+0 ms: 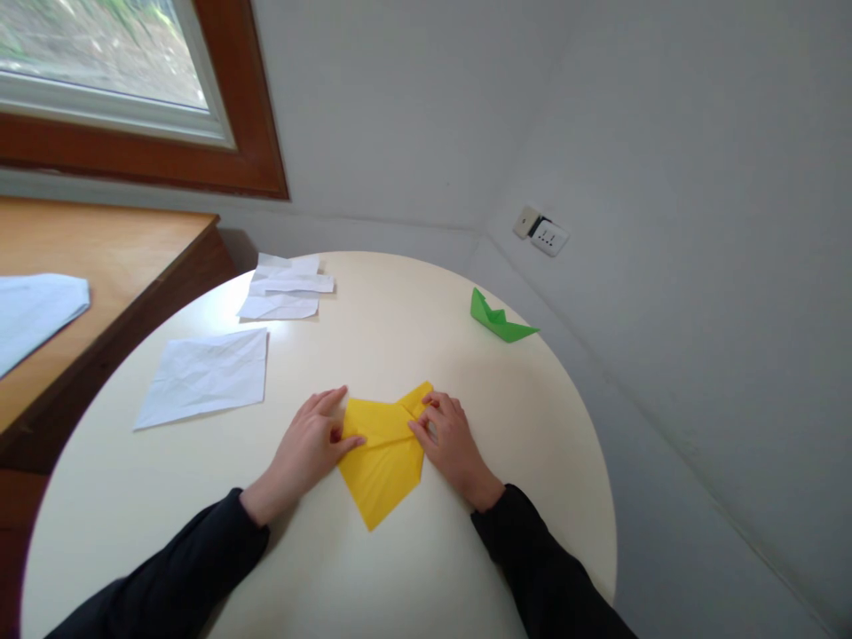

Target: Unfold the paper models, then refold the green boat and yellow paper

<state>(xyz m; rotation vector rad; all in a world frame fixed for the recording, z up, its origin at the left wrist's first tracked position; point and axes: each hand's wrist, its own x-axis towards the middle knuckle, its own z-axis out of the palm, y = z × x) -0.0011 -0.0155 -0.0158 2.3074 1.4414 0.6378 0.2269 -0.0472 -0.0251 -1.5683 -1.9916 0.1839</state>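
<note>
A sheet of yellow origami paper (382,470), partly folded, lies on the round table between my hands. Its lower end comes to a point toward me, and a flap sticks up at the upper right. My left hand (316,437) grips the paper's left edge, thumb on top and the other fingers along the side. At the right, my right hand (451,437) pinches the paper near the raised flap, thumb and fingertips close together. Crease lines run across the middle of the sheet.
A green paper boat (500,321) stands near the far right edge of the round cream table (399,293). White creased paper (209,377) lies at the left, with more white paper strips (283,300) behind it. A wooden desk (99,240) adjoins at the left, beneath a window.
</note>
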